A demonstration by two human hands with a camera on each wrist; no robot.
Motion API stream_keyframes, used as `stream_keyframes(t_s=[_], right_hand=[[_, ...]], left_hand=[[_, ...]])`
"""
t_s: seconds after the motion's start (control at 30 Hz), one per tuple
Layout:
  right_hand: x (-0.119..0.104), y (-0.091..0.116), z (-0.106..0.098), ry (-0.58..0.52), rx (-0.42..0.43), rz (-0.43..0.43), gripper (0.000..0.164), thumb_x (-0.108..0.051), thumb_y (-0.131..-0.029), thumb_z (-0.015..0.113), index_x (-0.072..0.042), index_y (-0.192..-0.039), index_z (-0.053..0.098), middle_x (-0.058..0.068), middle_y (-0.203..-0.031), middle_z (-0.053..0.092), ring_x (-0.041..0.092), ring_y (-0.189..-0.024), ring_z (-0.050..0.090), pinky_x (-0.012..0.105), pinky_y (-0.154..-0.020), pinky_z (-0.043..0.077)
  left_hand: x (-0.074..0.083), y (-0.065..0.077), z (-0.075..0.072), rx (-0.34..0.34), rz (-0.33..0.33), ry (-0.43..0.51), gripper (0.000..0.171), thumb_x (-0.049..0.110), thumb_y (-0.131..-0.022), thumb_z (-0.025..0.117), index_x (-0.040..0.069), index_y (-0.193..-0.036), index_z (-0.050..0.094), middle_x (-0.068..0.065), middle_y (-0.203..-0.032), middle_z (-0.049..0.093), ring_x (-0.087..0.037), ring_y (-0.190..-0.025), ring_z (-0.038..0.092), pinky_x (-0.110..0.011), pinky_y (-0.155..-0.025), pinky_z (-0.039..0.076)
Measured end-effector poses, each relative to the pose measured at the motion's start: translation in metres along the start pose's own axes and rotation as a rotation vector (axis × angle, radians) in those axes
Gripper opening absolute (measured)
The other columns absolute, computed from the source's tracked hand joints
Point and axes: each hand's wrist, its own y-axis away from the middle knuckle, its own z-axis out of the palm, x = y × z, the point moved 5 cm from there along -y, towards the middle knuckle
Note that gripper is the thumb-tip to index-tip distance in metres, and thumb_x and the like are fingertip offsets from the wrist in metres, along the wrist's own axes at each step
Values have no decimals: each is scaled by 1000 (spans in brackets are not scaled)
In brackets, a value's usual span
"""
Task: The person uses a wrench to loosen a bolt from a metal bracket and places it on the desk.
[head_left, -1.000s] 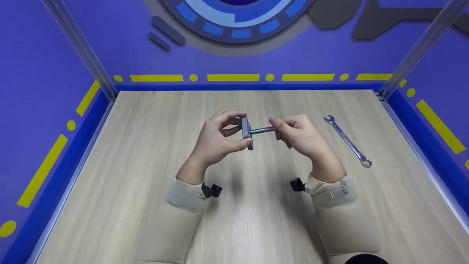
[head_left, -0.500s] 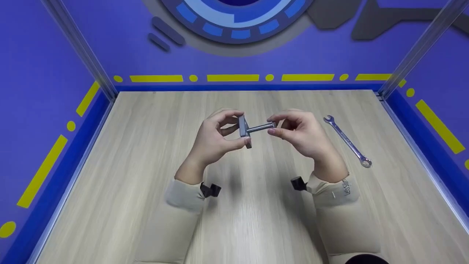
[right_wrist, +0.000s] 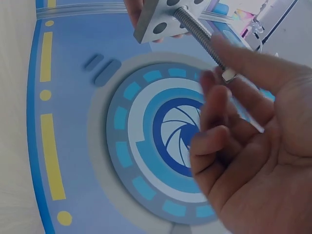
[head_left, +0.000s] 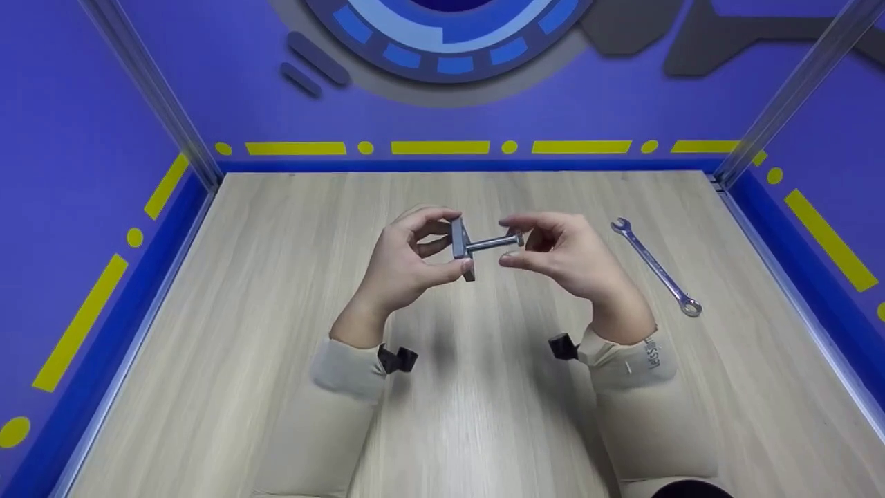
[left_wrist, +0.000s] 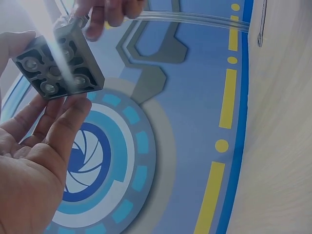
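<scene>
My left hand (head_left: 397, 266) pinches a square grey metal plate (head_left: 458, 239) by opposite edges, thumb below and fingers above. In the left wrist view, the underside of the plate (left_wrist: 58, 68) is ribbed, with several round holes. A long threaded bolt (head_left: 491, 243) sticks out of the middle of its other face toward the right, tilted slightly up. Around the bolt's head, my right hand (head_left: 577, 252) holds its thumb and forefinger spread apart. The right wrist view shows the bolt (right_wrist: 200, 39) beside those fingers; whether any fingertip touches it I cannot tell.
A combination wrench (head_left: 657, 266) lies slantwise on the wooden table (head_left: 276, 277), right of my right hand. Blue printed panels (head_left: 442, 121) enclose the table at the back and sides. A black round object (head_left: 691, 490) shows at the bottom edge.
My right thumb and fingers first held the bolt's end, then shifted round its head, and now stand apart from each other. The left hand with the plate moved slightly left, then stayed still.
</scene>
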Motion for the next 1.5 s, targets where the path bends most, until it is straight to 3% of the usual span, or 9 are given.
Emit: stream_keyframes(t_s=[0.07, 0.2, 0.3, 0.43, 0.7, 1.07, 1.27, 1.37, 1.5], right_hand=[[3, -1, 3, 2, -34, 61, 18, -16, -105, 82, 0, -114, 85, -5, -79, 73, 9, -67, 60, 19, -59, 51], [6, -1, 4, -32, -29, 140, 53, -29, -119, 60, -1, -78, 77, -4, -66, 68, 10, -56, 56, 21, -53, 49], [7, -1, 4, -53, -11, 169, 63, -35, -120, 58, -5, -65, 69, -4, -58, 62, 10, -50, 50, 22, -48, 45], [5, -1, 3, -16, -14, 146, 54, -33, -117, 65, -5, -71, 72, -4, -58, 59, 10, -52, 52, 22, -50, 44], [-2, -1, -2, -48, -9, 33, 14, -8, -106, 79, 6, -107, 81, -5, -83, 71, 8, -70, 60, 19, -61, 54], [-7, 3, -6, -58, 103, -153, 21, 15, -87, 87, 2, -104, 86, -13, -105, 78, 6, -74, 61, 15, -63, 52], [-3, 1, -3, 36, 0, -22, 32, -6, -96, 90, -4, -127, 84, -1, -102, 77, 11, -76, 65, 19, -64, 54], [2, 0, 0, 32, -24, 70, 22, -21, -110, 77, 0, -110, 84, 1, -83, 75, 12, -69, 65, 23, -64, 56], [7, -1, 3, -8, -28, 145, 58, -31, -120, 57, 1, -74, 73, -2, -59, 61, 11, -53, 54, 23, -54, 47]], left_hand=[[0, 0, 0, 0, 4, -7, 64, 6, -84, 97, 2, -143, 72, -14, -141, 69, -26, -130, 74, -31, -117, 65], [-1, 0, 2, 0, 8, -19, 64, 7, -84, 97, 2, -143, 73, -14, -141, 69, -26, -129, 74, -30, -117, 65], [-1, 0, 2, -3, 9, -32, 64, 7, -84, 98, 3, -143, 73, -14, -142, 69, -26, -130, 74, -30, -117, 65], [-2, 0, 2, -4, 5, -50, 65, 8, -84, 98, 5, -143, 73, -13, -143, 69, -26, -130, 74, -29, -116, 65], [0, 0, -2, 12, -6, -63, 64, 9, -84, 98, 6, -143, 73, -12, -139, 69, -24, -125, 77, -30, -115, 66], [-2, 0, -1, 8, -2, -15, 62, 6, -84, 97, 2, -141, 73, -14, -139, 69, -25, -122, 77, -32, -115, 66], [-2, -1, -2, 15, -1, -14, 62, 7, -84, 98, 4, -141, 74, -13, -139, 69, -24, -122, 77, -32, -114, 67], [-3, -1, -1, 16, 0, 1, 64, 5, -83, 98, 1, -141, 73, -14, -139, 69, -23, -121, 76, -33, -114, 67], [-3, -1, 1, 14, 9, -4, 64, 5, -82, 98, -1, -141, 73, -15, -139, 69, -22, -119, 76, -33, -114, 67]])
